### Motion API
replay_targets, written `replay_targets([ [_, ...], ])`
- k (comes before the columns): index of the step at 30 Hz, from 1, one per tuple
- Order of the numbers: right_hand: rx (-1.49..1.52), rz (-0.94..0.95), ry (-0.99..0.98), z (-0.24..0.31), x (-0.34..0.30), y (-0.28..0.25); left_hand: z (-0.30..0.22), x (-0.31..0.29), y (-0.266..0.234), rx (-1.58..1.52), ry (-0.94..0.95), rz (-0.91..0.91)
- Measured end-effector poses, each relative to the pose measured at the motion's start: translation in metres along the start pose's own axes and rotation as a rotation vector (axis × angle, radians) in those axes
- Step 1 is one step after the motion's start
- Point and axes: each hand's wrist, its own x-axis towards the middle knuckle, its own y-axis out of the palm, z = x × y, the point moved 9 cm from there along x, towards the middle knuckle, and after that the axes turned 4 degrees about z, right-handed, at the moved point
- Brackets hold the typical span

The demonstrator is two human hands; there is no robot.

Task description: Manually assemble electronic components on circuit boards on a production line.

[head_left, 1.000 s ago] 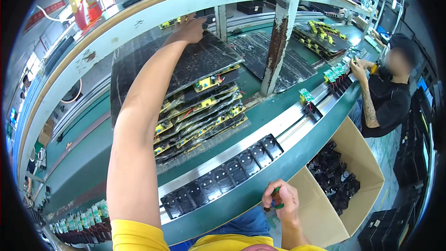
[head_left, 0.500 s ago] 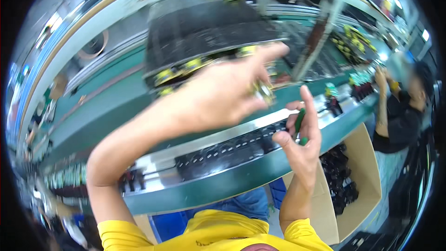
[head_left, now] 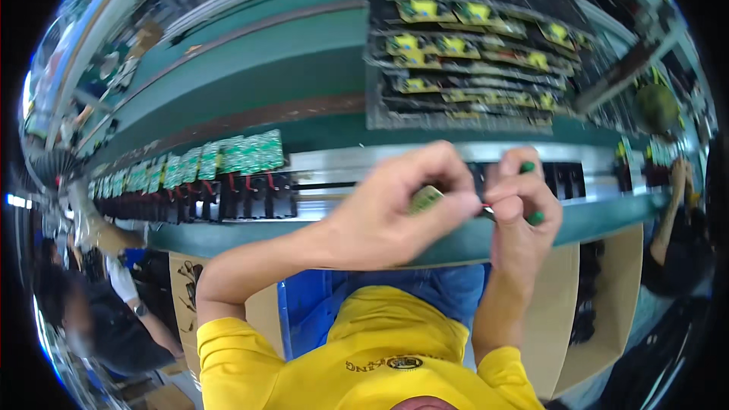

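A rail is running along the tabletop's near edge. Toward its left end, circuit boards are lying along the far side of a row of cases; toward the right, more cases are sitting on the rail. Behind these, a stack of trays is standing. The left hand and right hand are hovering over the near edge, partly before them. Below that edge, one carton is standing left, another right.
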Motion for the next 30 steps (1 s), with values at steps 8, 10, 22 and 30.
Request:
replay_targets([
  [8, -0.185, 0.104, 0.015, 0.003, -0.008, 0.038, -0.004, -0.026, -0.060, 0.275, -0.109, -0.264],
  [10, -0.586, 0.170, -0.044, -0.005, -0.019, 0.042, 0.007, -0.025, -0.072, 0.390, -0.189, -0.253],
  [22, -1.113, 0.247, -0.161, -0.040, -0.049, 0.070, 0.065, -0.013, -0.093, 0.650, -0.224, -0.259],
  [30, -1.093, 0.244, -0.144, -0.043, -0.049, 0.069, 0.069, -0.012, -0.094, 0.701, -0.260, -0.212],
])
